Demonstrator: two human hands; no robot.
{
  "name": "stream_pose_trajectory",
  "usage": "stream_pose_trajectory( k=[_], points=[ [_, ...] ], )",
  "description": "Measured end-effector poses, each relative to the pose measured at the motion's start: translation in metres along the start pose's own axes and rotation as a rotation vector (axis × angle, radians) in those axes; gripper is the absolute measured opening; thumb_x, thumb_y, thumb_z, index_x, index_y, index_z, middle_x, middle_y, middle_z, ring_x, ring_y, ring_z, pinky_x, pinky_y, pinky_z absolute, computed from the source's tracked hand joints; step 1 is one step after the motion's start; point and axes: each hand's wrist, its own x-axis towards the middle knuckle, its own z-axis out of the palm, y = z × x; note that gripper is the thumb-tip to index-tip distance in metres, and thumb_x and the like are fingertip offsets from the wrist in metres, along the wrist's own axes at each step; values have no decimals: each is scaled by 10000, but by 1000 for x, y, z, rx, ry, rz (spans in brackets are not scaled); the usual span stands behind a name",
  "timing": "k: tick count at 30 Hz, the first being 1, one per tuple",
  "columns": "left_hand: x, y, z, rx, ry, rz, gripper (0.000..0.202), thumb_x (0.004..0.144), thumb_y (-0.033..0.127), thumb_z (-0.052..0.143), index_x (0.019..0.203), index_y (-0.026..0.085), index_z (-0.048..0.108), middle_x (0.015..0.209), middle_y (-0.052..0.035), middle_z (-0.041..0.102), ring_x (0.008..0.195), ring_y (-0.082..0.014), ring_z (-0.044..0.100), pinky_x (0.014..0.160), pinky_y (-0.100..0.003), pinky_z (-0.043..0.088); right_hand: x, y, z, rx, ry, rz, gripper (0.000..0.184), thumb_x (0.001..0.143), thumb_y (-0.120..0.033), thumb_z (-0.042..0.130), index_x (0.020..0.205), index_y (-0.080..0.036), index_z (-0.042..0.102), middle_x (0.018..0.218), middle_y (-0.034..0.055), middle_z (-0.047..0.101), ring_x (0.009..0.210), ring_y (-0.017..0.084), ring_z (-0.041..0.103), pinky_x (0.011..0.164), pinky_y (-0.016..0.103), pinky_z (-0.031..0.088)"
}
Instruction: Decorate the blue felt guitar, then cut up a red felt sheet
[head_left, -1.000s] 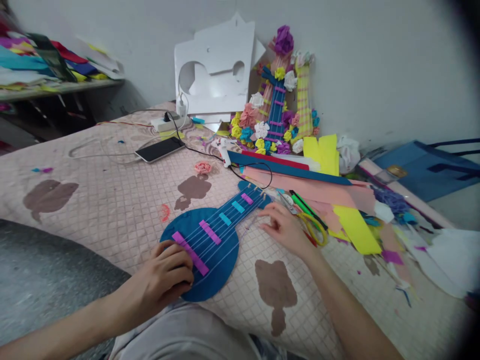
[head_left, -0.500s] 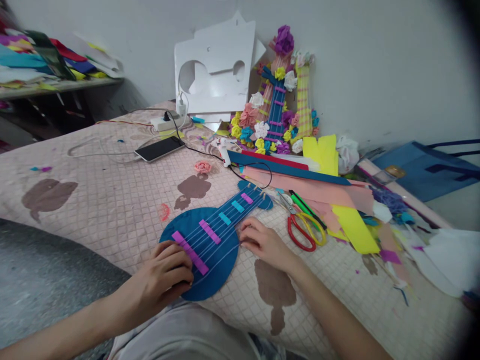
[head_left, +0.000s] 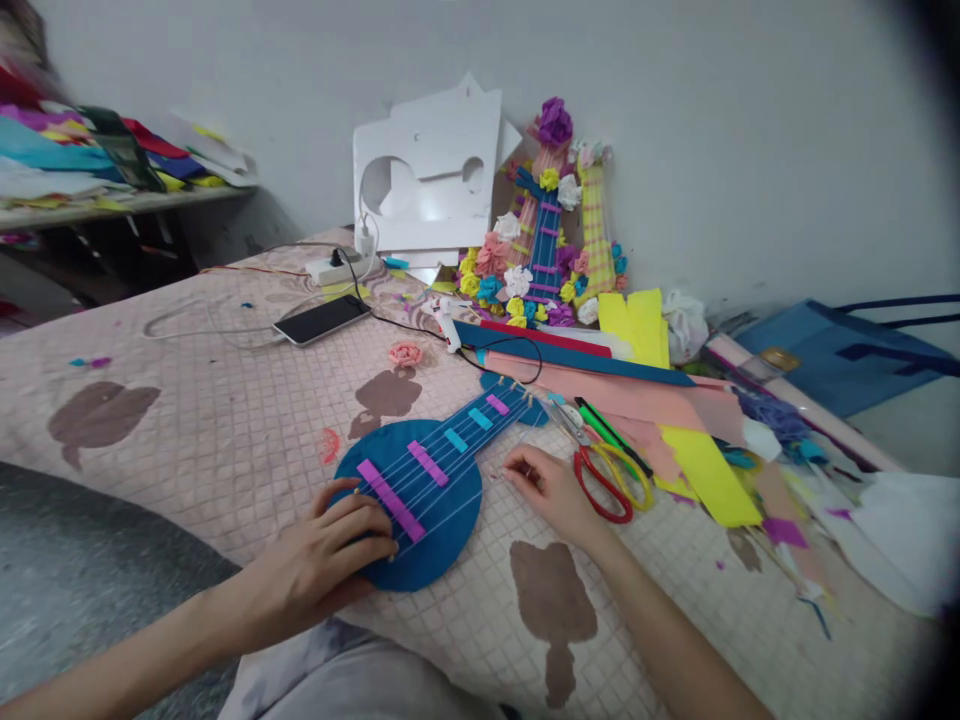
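A blue paper guitar (head_left: 450, 520) lies on the table with white strings along its body and neck, crossed by purple and light-blue strips. My left hand (head_left: 349, 530) grips the lower end of its body, fingers over the top near the long purple strip (head_left: 390, 500). Just right of the body, my right hand (head_left: 551, 490) is closed in a pinch, apart from the guitar. What its fingertips hold, if anything, is too small to make out. Scissors (head_left: 604, 480) with red and yellow handles lie beside the right hand.
A white glue gun (head_left: 448, 325) with a black cord rests beyond the guitar, near a pink paper flower (head_left: 406, 353) and a phone (head_left: 322, 320). Flower-decorated paper guitars (head_left: 547, 245) lean on the wall. Paper scraps (head_left: 709, 475) and a blue bag (head_left: 832, 350) fill the right side.
My right hand has moved right, away from the guitar's edge. The left hand's fingers have spread slightly on the guitar. The view has tilted up a little.
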Motion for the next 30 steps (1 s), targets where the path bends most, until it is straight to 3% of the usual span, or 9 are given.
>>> stream_pose_trajectory(
  k=[3,10,12,15,19,22,26,30],
  points=[
    [7,-10,-4,-23,-34,-2,275,869,146,565,1128,239,563,1115,-30,614,1102,-179,517,1105,-405,160,4,6,-6,-37,38,-16,82,883,-214,510,857,-217,588,821,6,623,756,150,574,656,265,429],
    [10,-13,-6,-68,-16,13,249,874,204,573,1121,237,565,1079,-45,623,1058,-182,539,1075,-411,236,25,-5,-25,-115,-65,-55,112,883,-241,518,862,-218,625,859,22,648,761,157,590,635,273,444],
    [9,-13,-6,-81,-13,14,252,877,193,568,1126,234,559,1085,-48,618,1065,-182,535,1067,-406,245,50,-9,-29,-153,-7,-89,116,875,-254,523,872,-213,632,860,27,649,717,150,585,606,266,441],
    [9,-13,-5,-95,-3,14,252,879,192,567,1128,232,558,1084,-45,615,1067,-182,535,1071,-409,232,108,-10,-26,-209,112,-80,100,846,-261,544,832,-202,624,834,28,658,762,161,604,677,274,466],
    [11,-14,-5,-114,7,19,239,875,205,574,1113,227,573,1067,-41,617,1051,-182,541,1080,-410,216,200,0,-7,-262,222,-7,192,768,-303,636,884,-151,621,935,102,650,869,209,600,786,324,457],
    [15,-16,-7,-132,29,16,219,874,191,563,1090,218,588,1045,-43,623,1029,-181,546,1080,-408,219,253,11,10,-272,222,39,273,697,-371,705,807,-132,629,857,115,661,853,242,605,791,346,447],
    [20,-21,-10,-158,33,22,196,887,218,545,1076,210,595,1023,-49,628,1005,-184,542,1065,-408,224,287,23,25,-224,231,106,237,651,-345,729,705,-138,625,753,99,667,761,244,625,717,332,457],
    [23,-25,-10,-168,26,16,203,899,210,519,1089,215,591,1041,-50,628,1016,-187,530,1050,-410,231,288,27,15,-120,356,69,256,780,-372,586,830,-126,636,830,116,673,817,247,629,733,340,467]
  ],
)
